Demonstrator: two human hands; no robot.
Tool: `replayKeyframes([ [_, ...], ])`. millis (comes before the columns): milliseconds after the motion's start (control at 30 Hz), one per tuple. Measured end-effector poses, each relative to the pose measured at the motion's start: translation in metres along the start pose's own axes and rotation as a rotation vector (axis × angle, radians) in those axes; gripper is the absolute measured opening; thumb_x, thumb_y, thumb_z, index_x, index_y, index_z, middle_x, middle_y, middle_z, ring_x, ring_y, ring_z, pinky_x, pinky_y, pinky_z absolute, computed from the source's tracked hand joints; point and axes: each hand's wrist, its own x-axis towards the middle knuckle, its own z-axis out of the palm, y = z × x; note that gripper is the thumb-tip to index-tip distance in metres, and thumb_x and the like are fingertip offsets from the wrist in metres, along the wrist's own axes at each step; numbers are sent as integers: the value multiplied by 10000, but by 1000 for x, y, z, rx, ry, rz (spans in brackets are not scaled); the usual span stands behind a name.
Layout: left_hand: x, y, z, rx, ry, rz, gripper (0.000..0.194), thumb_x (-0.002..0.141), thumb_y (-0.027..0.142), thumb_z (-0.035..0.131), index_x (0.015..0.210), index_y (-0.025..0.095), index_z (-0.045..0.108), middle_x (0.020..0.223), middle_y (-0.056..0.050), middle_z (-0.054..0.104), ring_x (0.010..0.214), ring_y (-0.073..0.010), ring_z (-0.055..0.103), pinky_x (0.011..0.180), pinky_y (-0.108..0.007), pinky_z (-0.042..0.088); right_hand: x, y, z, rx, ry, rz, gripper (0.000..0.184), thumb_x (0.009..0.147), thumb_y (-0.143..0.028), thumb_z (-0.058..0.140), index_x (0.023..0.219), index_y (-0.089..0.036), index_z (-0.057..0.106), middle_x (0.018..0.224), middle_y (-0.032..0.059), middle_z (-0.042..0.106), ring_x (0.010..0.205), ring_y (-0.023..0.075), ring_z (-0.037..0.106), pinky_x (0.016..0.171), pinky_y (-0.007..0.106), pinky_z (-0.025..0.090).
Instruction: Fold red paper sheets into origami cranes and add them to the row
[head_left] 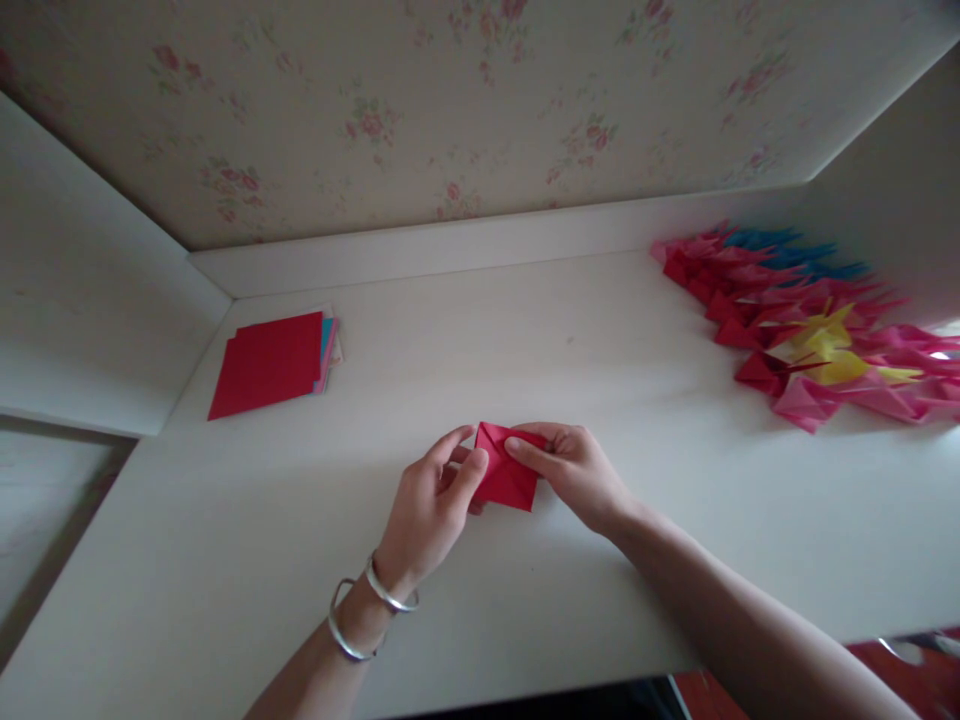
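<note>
As the slanting folds on its upper face suggest, the red paper (511, 487) is partway through being shaped, and the step in hand seems to be lining up or pressing a fold. It is to the right of the stack of paper (270, 362) and closer to the person; whether it touches the desk (480, 345) or is held just above, I cannot tell. The left hand (429, 505), with two silver bracelets (377, 587) at its wrist, pinches the side nearer the stack, thumb on top and fingers partly hidden behind. The right hand (581, 475) is clamped on the side farther from the stack, its thumb laid across the top. Well to the right of the stack lies a crowd of pointed paper shapes (825, 335) in red, pink, yellow and blue. I judge that the next move calls for matched edges, a steady left hand and firm thumb pressure, so the layers don't slip.
</note>
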Motion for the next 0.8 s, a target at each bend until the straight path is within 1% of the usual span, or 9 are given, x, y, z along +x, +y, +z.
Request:
replayKeyframes([
  [67, -1, 0, 2, -29, -52, -13, 433, 932, 489, 558, 1215, 168, 623, 758, -29, 727, 534, -148, 663, 485, -221, 532, 0, -1, 0, 10, 45, -9, 341, 857, -475, 669, 950, -160, 761, 786, 44, 726, 669, 162, 611, 612, 272, 456],
  [167, 0, -1, 4, -4, -38, -4, 383, 933, 474, 562, 1127, 158, 661, 621, 2, 668, 496, -141, 634, 486, -211, 519, 0, -1, 0, 29, 53, -3, 313, 842, -456, 692, 928, -164, 764, 802, 49, 741, 681, 165, 629, 620, 270, 464],
  [233, 0, -2, 4, 8, -37, 10, 373, 945, 460, 547, 1144, 171, 673, 617, 7, 659, 489, -134, 620, 479, -203, 507, 1, 0, -1, 43, 39, 15, 281, 829, -430, 712, 902, -164, 763, 799, 50, 745, 680, 162, 636, 619, 266, 467],
  [300, 0, -2, 3, 40, -38, 35, 386, 951, 443, 544, 1217, 190, 665, 612, 16, 646, 478, -126, 598, 469, -196, 491, 2, 1, -2, 58, 29, 24, 249, 818, -400, 728, 903, -168, 764, 803, 48, 749, 685, 162, 645, 621, 265, 474],
  [400, 0, -3, 2, 81, -6, 63, 455, 944, 427, 565, 1327, 187, 617, 588, 23, 630, 471, -124, 584, 479, -199, 489, 2, 3, -3, 73, 30, -4, 259, 810, -384, 739, 979, -189, 766, 863, 48, 765, 726, 172, 673, 648, 275, 501],
  [500, -1, -3, 2, 107, 5, 83, 474, 947, 422, 562, 1345, 169, 613, 582, 16, 639, 462, -125, 583, 468, -203, 481, 1, 4, -2, 61, 33, -49, 322, 822, -416, 727, 1077, -223, 763, 974, 53, 773, 864, 209, 698, 757, 317, 542],
  [600, -2, -3, 2, 149, -5, 123, 449, 963, 407, 539, 1334, 170, 626, 595, 3, 665, 455, -123, 575, 446, -202, 466, 0, 3, -1, 32, 28, -66, 327, 851, -457, 687, 1078, -240, 775, 1002, 46, 773, 958, 231, 690, 852, 350, 542],
  [700, -3, -2, 2, 189, -58, 174, 402, 978, 376, 517, 1321, 205, 641, 641, -11, 700, 462, -124, 581, 438, -201, 468, -1, 2, -1, -22, 9, -59, 299, 877, -452, 658, 1052, -245, 784, 944, 34, 777, 866, 209, 690, 765, 311, 538],
  [800, -3, -1, 3, 196, -89, 195, 382, 981, 360, 511, 1307, 219, 651, 697, -25, 729, 487, -134, 607, 449, -208, 491, -2, 1, 0, -78, 14, -62, 268, 894, -434, 643, 978, -225, 788, 865, 30, 760, 736, 174, 652, 629, 264, 490],
])
